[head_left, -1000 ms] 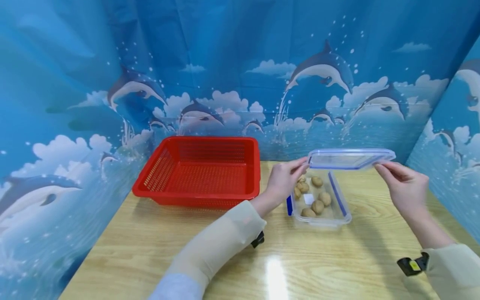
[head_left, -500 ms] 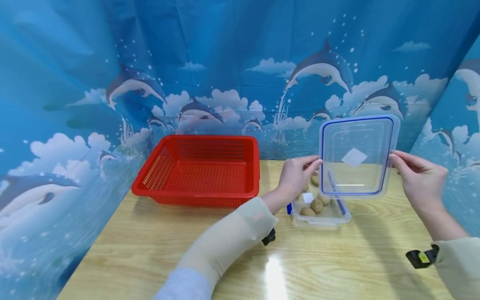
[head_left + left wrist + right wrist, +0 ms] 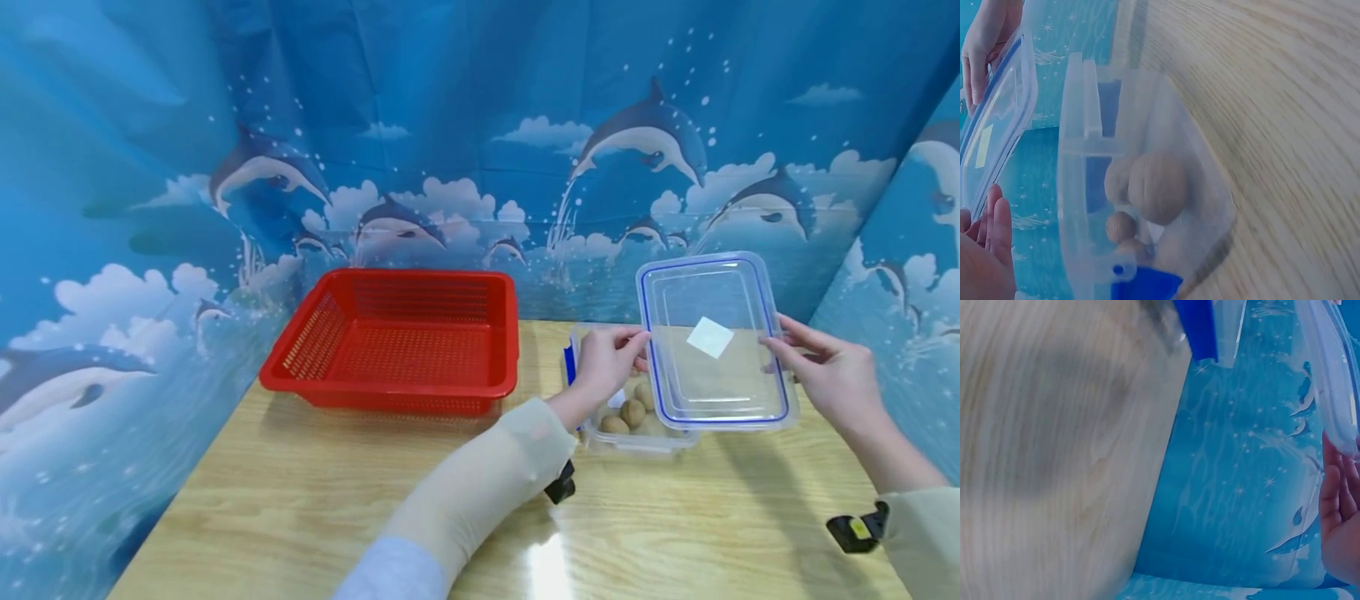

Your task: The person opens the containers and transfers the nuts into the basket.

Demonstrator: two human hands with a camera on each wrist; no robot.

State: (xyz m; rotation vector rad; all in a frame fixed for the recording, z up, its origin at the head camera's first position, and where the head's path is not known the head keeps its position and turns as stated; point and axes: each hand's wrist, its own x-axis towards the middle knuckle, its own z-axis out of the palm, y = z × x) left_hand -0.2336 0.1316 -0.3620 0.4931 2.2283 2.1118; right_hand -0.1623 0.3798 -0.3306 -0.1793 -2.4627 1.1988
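A clear lid (image 3: pixel 720 379) with a blue seal and a white square sticker (image 3: pixel 710 337) is held up, tilted, over the right part of a clear food container (image 3: pixel 637 442). My left hand (image 3: pixel 606 360) pinches the lid's left edge. On the opposite edge, my right hand (image 3: pixel 832 375) pinches it between thumb and fingers. Several walnuts (image 3: pixel 632 412) lie inside the container, partly hidden by the lid and my left hand; the left wrist view shows the walnuts (image 3: pixel 1158 187) through the container's wall. A blue latch (image 3: pixel 1147 284) hangs off its side.
A red plastic basket (image 3: pixel 420 354) with perforated walls stands on the wooden table (image 3: pixel 315 500), left of the container. Behind the table hangs a blue curtain (image 3: pixel 465 108) printed with dolphins.
The lid has turned from nearly edge-on to facing the camera, then come down slightly. Both hands moved right with it at first; the right hand has since shifted slightly back left.
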